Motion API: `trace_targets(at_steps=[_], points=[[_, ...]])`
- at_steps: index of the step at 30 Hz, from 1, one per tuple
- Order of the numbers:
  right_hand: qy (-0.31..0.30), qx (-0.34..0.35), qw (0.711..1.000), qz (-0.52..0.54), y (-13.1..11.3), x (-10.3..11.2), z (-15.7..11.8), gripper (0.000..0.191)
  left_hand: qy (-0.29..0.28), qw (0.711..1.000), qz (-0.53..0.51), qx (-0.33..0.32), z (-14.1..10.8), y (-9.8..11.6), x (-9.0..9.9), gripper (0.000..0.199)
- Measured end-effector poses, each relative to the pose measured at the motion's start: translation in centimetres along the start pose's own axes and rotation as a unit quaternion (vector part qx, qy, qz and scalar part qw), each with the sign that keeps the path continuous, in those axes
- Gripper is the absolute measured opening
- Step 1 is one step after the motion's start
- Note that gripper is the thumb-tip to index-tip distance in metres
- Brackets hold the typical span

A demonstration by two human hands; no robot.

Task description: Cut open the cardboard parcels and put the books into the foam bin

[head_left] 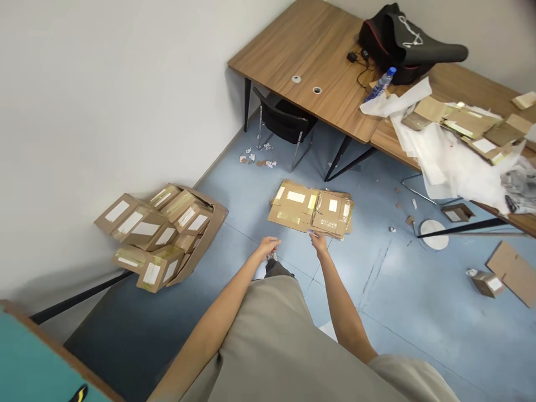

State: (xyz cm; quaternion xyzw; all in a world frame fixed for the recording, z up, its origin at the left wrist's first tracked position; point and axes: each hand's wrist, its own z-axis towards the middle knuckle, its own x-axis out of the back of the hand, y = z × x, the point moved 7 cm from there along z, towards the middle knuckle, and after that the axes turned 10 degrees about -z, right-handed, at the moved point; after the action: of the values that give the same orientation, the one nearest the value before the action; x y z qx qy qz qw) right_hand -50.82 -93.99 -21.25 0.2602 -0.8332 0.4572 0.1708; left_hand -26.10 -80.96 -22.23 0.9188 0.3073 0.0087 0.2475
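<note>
Two side-by-side stacks of flattened cardboard boxes lie on the blue floor, a left stack (292,212) and a right stack (330,215), both with tape and white labels. My left hand (268,246) hangs just below the left stack, apart from it, fingers drawn together; whether anything small is between them is hidden. At the lower edge of the right stack is my right hand (318,242), its fingers pinched together near a small white bit. Whether it touches the cardboard is too small to tell.
A large open carton (209,240) piled with small taped boxes (144,229) stands by the left wall. Beyond are a black chair (282,120) and a wooden table (288,44) bearing a bag, a bottle and packing sheets. Paper scraps, a small box (488,283) and a cardboard sheet (513,273) lie about.
</note>
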Motion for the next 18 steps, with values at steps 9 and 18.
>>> trace_targets(at_steps=[9, 18], points=[[-0.296, 0.055, 0.954, 0.012, -7.2, -12.2, -8.5, 0.057, 0.018, 0.989, -0.126, -0.076, -6.4, 0.6, 7.9, 0.088], [-0.599, 0.274, 0.751, -0.048, -18.9, -26.4, -27.5, 0.056, 0.093, 0.854, -0.484, -0.165, -15.8, 0.2, 19.6, 0.096]])
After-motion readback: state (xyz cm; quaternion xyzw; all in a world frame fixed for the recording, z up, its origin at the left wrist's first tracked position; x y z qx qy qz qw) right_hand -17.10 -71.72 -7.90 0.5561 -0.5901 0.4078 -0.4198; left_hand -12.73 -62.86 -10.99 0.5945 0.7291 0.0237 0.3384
